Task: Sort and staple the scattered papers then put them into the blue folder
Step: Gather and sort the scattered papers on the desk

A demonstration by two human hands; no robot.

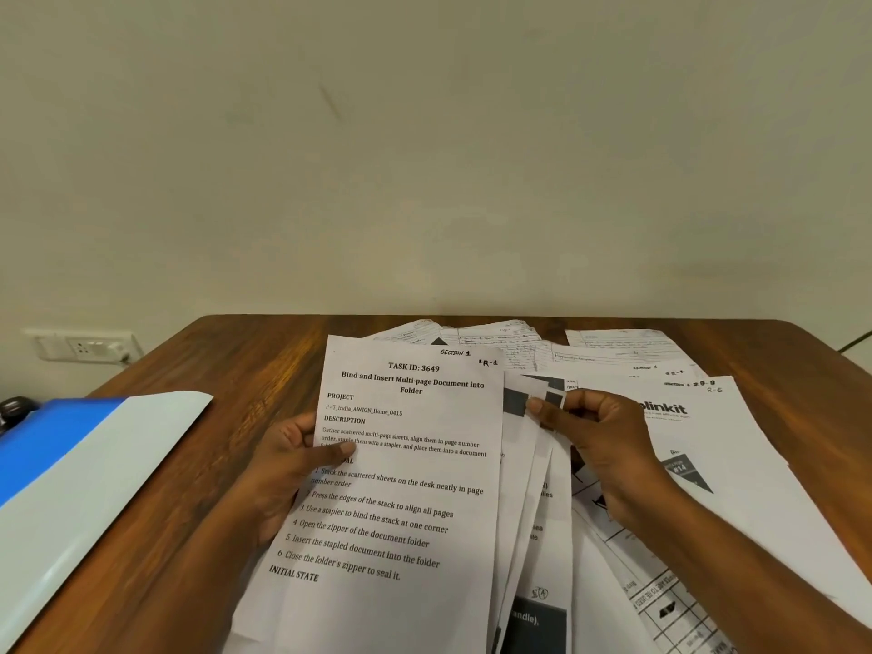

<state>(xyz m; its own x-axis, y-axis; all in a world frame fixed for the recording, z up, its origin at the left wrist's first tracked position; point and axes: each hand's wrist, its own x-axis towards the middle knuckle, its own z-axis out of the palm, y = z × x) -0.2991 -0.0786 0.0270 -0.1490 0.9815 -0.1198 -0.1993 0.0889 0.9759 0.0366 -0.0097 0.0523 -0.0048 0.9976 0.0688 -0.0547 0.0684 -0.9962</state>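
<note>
Fanned papers are held low at centre frame: the top sheet, headed "TASK ID: 3649", is gripped at its 9 o'clock edge by the left hand, thumb on the print, while the sheets behind are pinched at their upper edges by the right hand. More loose sheets are spread on the wooden table from 12 to 4 o'clock. Blue folder is seen lying flat at 9 o'clock, well apart from the papers, with a wall socket beyond it at 10 o'clock.
</note>
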